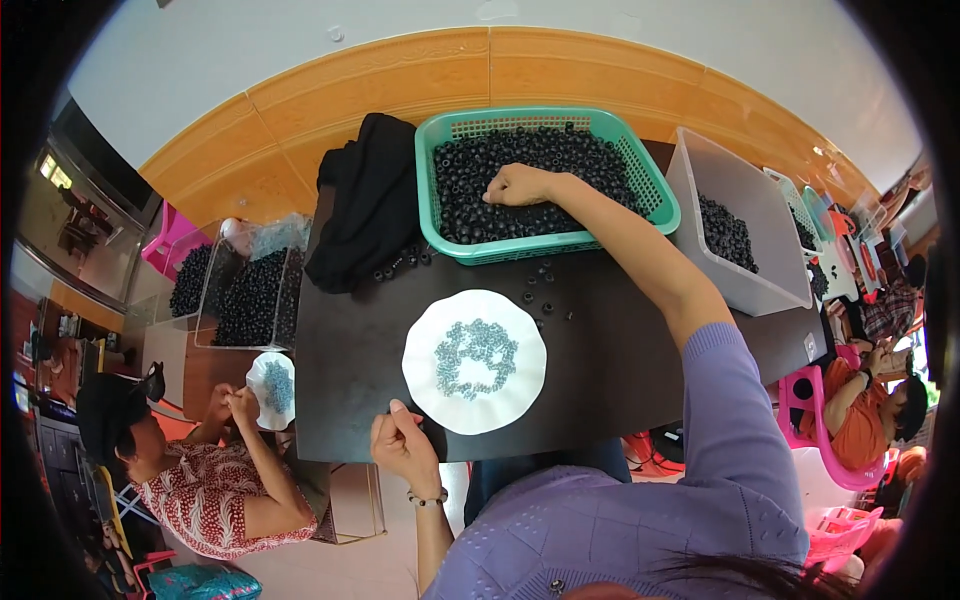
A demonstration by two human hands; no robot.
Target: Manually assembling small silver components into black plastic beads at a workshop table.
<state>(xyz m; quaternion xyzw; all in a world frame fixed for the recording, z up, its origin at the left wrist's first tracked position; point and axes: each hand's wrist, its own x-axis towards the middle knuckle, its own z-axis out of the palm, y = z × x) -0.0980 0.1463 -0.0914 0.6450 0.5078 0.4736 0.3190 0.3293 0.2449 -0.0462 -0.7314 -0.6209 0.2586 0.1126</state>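
Note:
A green plastic basket (432, 205) at the far side of the table holds a heap of small round black parts (590, 165). My right hand (520, 186) reaches over its rim and rests on the heap, fingers curled down; what they hold, if anything, is hidden. Close to me, my left hand (403, 440) is closed by the table's near edge, thumb against the curled fingers, with nothing I can make out in it. Beside it lies a white scalloped plate (475, 415) with many tiny clear bluish rings (480, 340) spread in a loose ring.
Black cloth (365, 200) lies left of the basket; a translucent bin (740, 270) of black parts stands right. Loose black parts (528, 297) dot the dark table (340, 380). At left, a co-worker (220, 470) works over another plate (258, 385), near clear boxes (250, 300). Other people sit far right.

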